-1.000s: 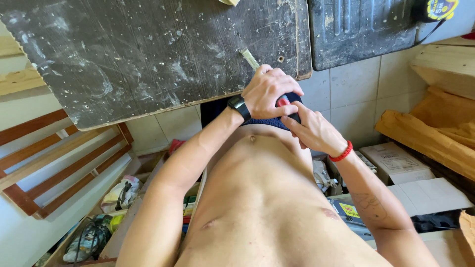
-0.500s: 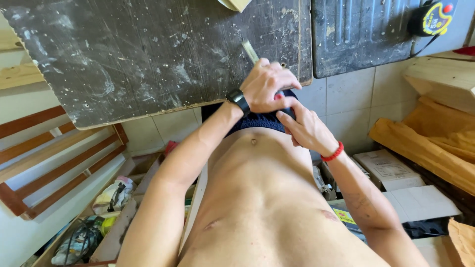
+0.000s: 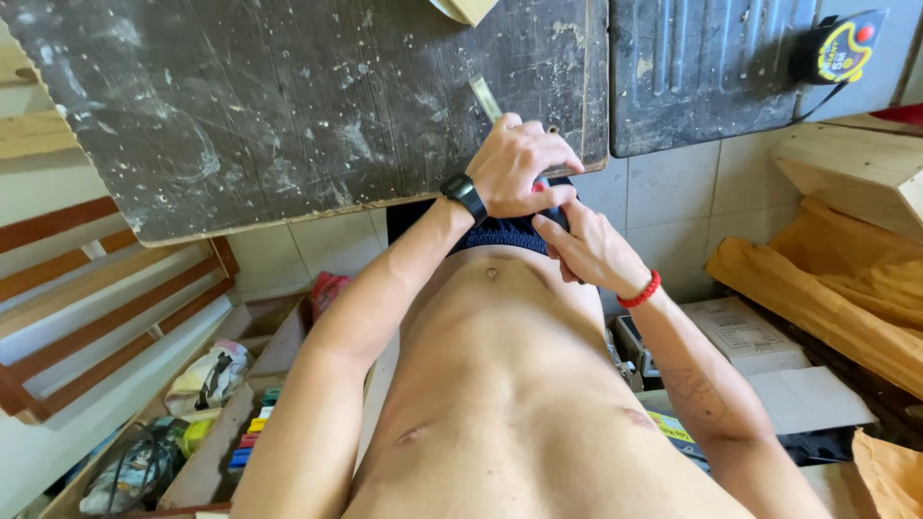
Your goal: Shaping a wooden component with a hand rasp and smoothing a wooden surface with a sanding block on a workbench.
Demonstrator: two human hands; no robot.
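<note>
Wooden, paint-spattered dark board [image 3: 288,106] lay under the left hand [image 3: 519,168], whose fingers were curled shut around a flat pale stick [image 3: 484,98]; the right hand [image 3: 588,248], fingers bent together, touched it at the board's edge

A thin, flat, pale metal strip [image 3: 486,98], like a blade or rule, sticks out above the left hand [image 3: 519,168] just right of the frame's upper centre, tilted slightly leftward over the dark, paint-flecked board. Its lower end disappears into the closed fist. Below the fist a small red-and-dark object [image 3: 550,192] shows, mostly hidden, touched by the right hand [image 3: 586,248].
</note>
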